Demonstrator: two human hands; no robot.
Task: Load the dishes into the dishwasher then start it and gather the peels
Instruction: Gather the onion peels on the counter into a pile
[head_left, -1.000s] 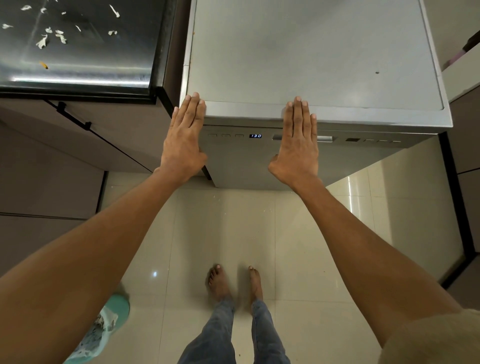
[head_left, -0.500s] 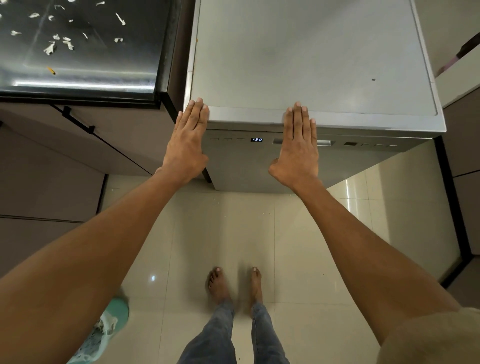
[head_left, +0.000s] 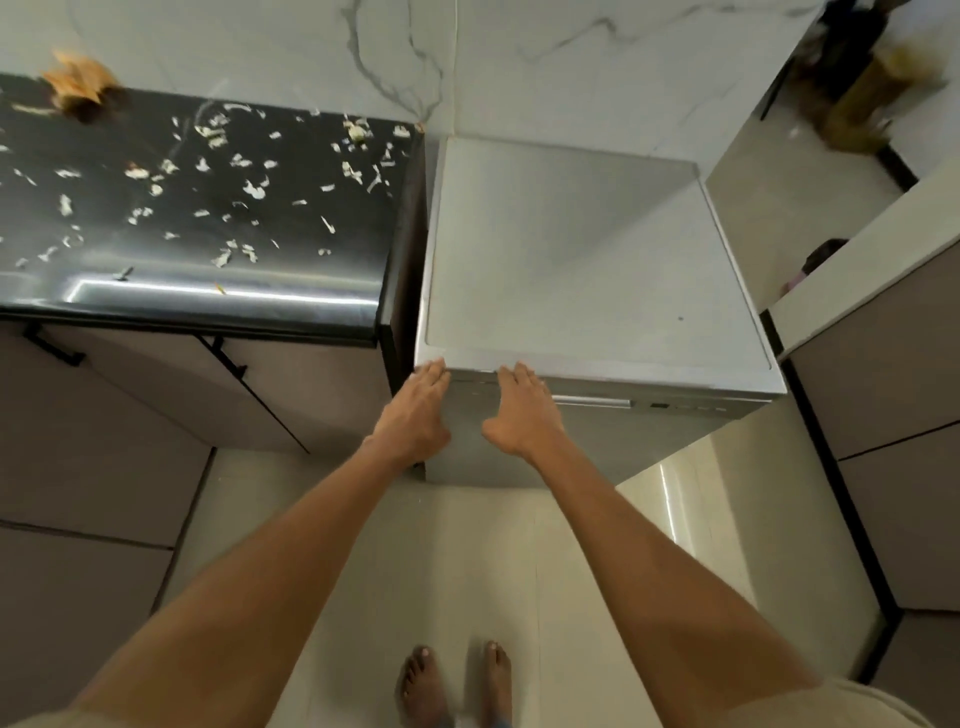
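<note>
The grey dishwasher (head_left: 571, 260) stands with its door closed, to the right of a black counter (head_left: 322, 270). My left hand (head_left: 415, 415) lies flat with straight fingers against the top left corner of the door. My right hand (head_left: 524, 415) is flat beside it, fingertips at the door's upper edge, left of the handle (head_left: 592, 401). Neither hand holds anything. Several pale peels (head_left: 228, 176) lie scattered over the counter. An orange-brown clump of peel (head_left: 78, 83) sits at the counter's back left.
Brown cabinet doors with black handles (head_left: 156, 405) run under the counter. Another cabinet (head_left: 893, 395) stands close on the right of the dishwasher. A marble wall (head_left: 467, 62) is behind. My bare feet (head_left: 457, 686) stand on the pale tiled floor.
The view has tilted up and left, bringing the whole counter with its peels and the wall into sight. My hands have come closer together at the door's left end.
</note>
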